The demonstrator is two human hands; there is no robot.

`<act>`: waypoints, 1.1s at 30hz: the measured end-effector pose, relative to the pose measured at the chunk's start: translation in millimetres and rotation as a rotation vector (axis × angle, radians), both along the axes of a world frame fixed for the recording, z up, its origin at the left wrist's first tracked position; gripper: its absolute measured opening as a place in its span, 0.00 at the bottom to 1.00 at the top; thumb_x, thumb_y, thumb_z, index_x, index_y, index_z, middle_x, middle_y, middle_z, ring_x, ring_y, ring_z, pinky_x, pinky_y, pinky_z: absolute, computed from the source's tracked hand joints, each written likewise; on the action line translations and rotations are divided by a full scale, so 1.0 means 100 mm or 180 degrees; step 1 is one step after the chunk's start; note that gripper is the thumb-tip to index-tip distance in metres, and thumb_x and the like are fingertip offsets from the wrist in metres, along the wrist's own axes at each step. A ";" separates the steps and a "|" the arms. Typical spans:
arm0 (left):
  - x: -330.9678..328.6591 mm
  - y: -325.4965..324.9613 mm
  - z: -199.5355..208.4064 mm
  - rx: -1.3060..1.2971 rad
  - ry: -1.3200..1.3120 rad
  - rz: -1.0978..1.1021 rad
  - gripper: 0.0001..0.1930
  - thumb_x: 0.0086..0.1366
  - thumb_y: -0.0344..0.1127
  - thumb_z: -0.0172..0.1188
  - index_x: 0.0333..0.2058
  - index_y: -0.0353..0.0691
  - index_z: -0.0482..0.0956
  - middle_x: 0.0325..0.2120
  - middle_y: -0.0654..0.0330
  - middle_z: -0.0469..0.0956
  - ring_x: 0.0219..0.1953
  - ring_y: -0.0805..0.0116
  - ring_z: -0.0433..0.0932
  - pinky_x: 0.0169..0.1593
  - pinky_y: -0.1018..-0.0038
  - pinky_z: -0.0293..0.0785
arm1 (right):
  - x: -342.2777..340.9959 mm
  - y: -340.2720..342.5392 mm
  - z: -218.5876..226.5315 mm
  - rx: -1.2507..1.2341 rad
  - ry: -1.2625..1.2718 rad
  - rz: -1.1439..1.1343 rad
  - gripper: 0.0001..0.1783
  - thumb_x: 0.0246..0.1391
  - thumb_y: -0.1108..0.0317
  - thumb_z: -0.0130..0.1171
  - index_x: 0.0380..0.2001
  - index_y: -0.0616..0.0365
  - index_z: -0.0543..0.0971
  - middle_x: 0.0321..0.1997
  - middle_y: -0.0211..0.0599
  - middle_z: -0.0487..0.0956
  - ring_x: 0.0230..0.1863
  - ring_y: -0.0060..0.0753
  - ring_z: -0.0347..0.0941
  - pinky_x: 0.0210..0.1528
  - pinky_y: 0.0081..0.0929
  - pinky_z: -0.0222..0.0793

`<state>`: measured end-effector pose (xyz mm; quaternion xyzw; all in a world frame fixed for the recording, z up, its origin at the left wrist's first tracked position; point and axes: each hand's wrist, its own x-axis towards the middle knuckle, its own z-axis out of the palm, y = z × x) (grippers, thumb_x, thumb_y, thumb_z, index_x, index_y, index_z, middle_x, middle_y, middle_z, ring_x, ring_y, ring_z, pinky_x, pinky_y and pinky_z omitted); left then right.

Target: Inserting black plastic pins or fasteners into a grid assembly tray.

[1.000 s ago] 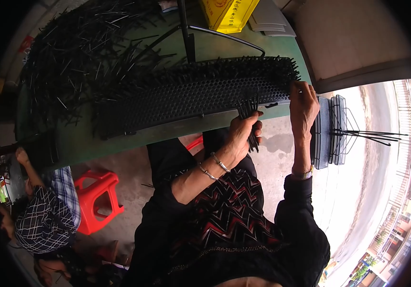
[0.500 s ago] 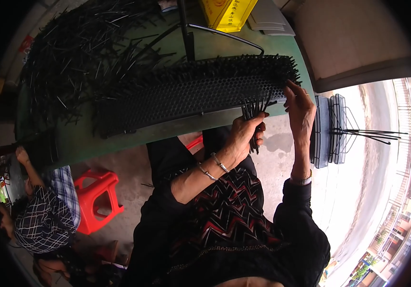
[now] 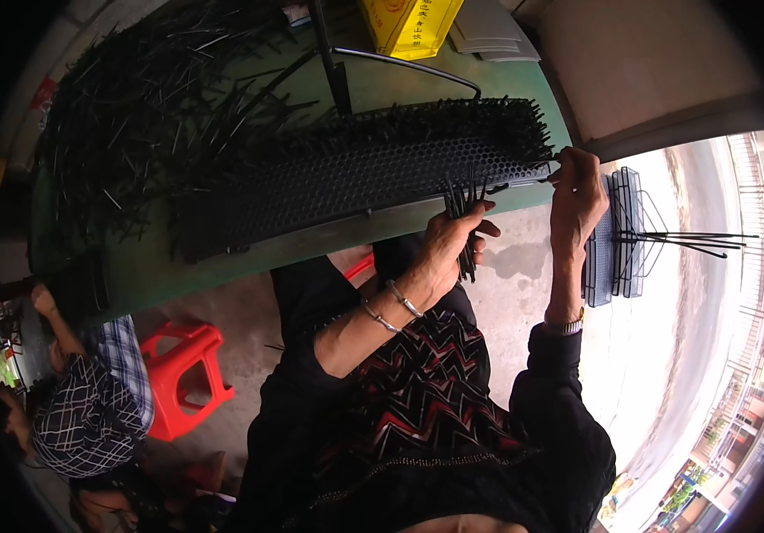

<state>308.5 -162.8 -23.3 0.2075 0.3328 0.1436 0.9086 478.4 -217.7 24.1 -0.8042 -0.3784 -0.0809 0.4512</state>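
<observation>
A long black panel [image 3: 346, 178] pierced with rows of holes lies along the table's near side. Short black bristle-like strips [image 3: 453, 120] stand thickly over its far half. My left hand [image 3: 449, 244] is closed around a bundle of thin black strips [image 3: 464, 200], held in front of the panel's near edge. At the panel's right end is my right hand [image 3: 580, 200], its fingertips pinched together by the corner. Whatever lies between those fingertips is too small to make out.
Loose black strips [image 3: 151, 98] are heaped on the green table [image 3: 524, 80] at the left. A black metal frame [image 3: 333, 80] rises behind the panel, near a yellow bag [image 3: 413, 27]. Wire racks [image 3: 622, 235] stand at right. A red stool [image 3: 182, 377] and another person [image 3: 89, 409] are at lower left.
My right hand has moved right, from over the panel's holes to just past its right end. My left hand still grips the bundle, almost in the same place.
</observation>
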 end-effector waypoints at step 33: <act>-0.19 -0.17 -0.04 -0.0026 -0.1491 -0.0871 0.22 0.70 0.47 0.51 0.53 0.35 0.69 0.34 0.67 0.76 0.37 0.80 0.75 0.42 0.79 0.74 | -1.99 0.97 0.13 -0.0648 -0.3285 0.3446 0.10 0.35 0.63 0.60 0.20 0.57 0.74 0.19 0.29 0.68 0.21 0.26 0.67 0.26 0.28 0.54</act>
